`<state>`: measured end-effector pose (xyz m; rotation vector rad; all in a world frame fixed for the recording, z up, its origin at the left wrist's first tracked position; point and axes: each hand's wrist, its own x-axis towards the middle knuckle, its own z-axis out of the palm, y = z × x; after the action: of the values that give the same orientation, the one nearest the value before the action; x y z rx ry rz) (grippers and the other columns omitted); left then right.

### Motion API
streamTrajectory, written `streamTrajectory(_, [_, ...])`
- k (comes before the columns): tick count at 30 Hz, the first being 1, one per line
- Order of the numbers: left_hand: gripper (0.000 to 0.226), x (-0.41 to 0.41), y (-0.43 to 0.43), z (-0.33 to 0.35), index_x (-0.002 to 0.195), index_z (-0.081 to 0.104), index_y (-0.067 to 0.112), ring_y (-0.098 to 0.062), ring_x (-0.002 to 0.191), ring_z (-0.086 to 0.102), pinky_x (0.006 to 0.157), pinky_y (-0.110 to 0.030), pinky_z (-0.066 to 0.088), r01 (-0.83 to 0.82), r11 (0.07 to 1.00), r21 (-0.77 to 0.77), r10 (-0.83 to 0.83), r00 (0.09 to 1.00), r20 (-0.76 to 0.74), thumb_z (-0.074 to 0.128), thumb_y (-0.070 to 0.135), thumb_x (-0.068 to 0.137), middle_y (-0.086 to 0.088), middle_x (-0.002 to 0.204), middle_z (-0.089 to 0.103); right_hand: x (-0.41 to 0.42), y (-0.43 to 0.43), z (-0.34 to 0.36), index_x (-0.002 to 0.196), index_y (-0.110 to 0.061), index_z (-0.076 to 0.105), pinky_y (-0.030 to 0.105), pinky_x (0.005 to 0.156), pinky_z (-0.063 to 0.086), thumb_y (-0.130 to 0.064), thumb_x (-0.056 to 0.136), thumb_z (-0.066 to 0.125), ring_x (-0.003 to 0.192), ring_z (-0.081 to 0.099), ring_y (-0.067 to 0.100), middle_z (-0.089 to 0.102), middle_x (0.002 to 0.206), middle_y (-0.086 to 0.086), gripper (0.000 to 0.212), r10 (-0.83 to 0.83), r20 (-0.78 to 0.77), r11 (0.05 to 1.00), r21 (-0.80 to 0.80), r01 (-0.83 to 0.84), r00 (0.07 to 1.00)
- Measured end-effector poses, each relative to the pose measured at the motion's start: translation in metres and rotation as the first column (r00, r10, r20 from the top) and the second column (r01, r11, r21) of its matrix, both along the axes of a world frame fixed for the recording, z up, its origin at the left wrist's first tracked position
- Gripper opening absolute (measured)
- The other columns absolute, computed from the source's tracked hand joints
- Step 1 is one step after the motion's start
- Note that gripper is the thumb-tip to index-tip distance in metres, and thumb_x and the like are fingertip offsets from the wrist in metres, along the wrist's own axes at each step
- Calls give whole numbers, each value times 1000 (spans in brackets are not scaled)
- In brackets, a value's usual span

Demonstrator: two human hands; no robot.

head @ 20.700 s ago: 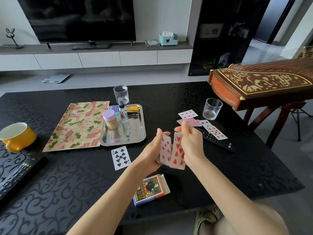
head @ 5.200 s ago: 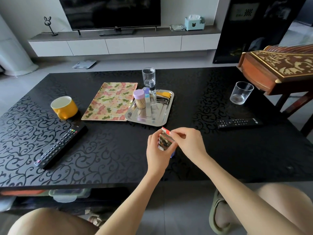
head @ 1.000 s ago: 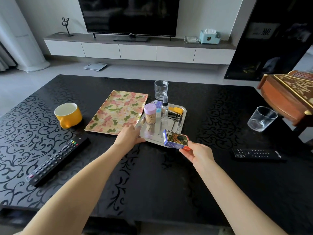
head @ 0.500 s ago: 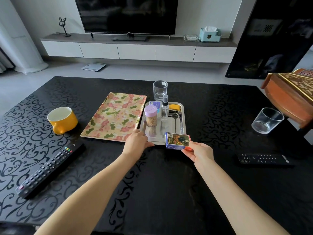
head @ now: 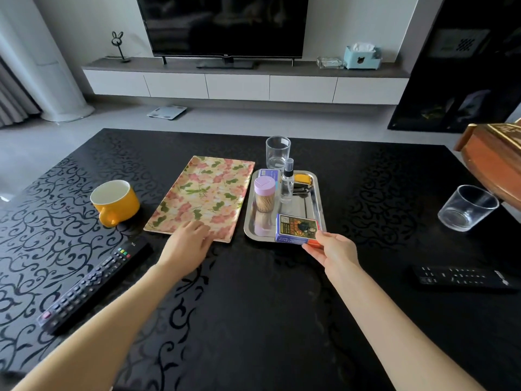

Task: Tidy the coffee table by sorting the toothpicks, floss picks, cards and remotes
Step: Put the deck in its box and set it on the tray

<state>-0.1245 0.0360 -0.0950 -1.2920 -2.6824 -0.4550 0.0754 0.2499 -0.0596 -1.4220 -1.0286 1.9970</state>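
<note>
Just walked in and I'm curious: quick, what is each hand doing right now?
Left hand: open, fingers resting on the floral mat's near edge.
Right hand: holding the card box at the metal tray's near corner.

Head-worn wide-angle view, looking forward and down — close over coffee table [head: 253, 306], TV wall beyond

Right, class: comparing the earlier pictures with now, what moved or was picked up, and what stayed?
Loose cards are gone from the table. The right hand picked up the card box and holds it at the metal tray's near right corner. The left hand moved from the tray's corner left onto the floral mat. Left remote, right remote, mug and toothpick jar stayed.
</note>
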Motion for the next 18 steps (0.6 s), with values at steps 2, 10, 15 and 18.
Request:
streamTrajectory(2, [25, 2, 6, 6, 102, 67, 3, -31, 99, 58, 79, -41, 50, 0, 1000, 10, 0, 1000, 7, 53, 23, 94, -10, 105, 65, -11, 0, 2, 102, 1, 57, 29, 61, 56, -3, 88, 63, 85, 66, 29, 61, 108, 20, 15, 11, 40, 999, 29, -12, 999])
streamTrajectory(10, [32, 33, 61, 10, 112, 67, 13, -25, 106, 54, 89, -37, 47, 201, 977, 72, -207, 976, 73, 58, 35, 91, -4, 109, 64, -62, -2, -1, 101, -1, 60, 34, 68, 60, -7, 89, 63, 59, 61, 18, 59, 99, 13, 14, 32, 194, 970, 229, -77, 980])
streamTrajectory(15, [30, 29, 74, 7, 104, 66, 14, -19, 107, 52, 86, -30, 45, 196, 981, 0, -194, 974, 117, 53, 38, 92, 1, 109, 61, -74, -9, -11, 97, -1, 60, 37, 69, 60, -6, 90, 60, 59, 64, 20, 60, 87, 11, 8, 57, 281, 943, 299, -144, 958])
streamTrajectory(18, [27, 20, 70, 5, 108, 63, 14, -19, 105, 53, 83, -28, 42, 185, 982, -28, -180, 975, 132, 51, 35, 94, 2, 110, 60, -72, -4, -19, 85, -5, 59, 42, 69, 59, -14, 90, 58, 72, 69, 27, 68, 90, 10, 10, 74, 474, 845, 437, -307, 878])
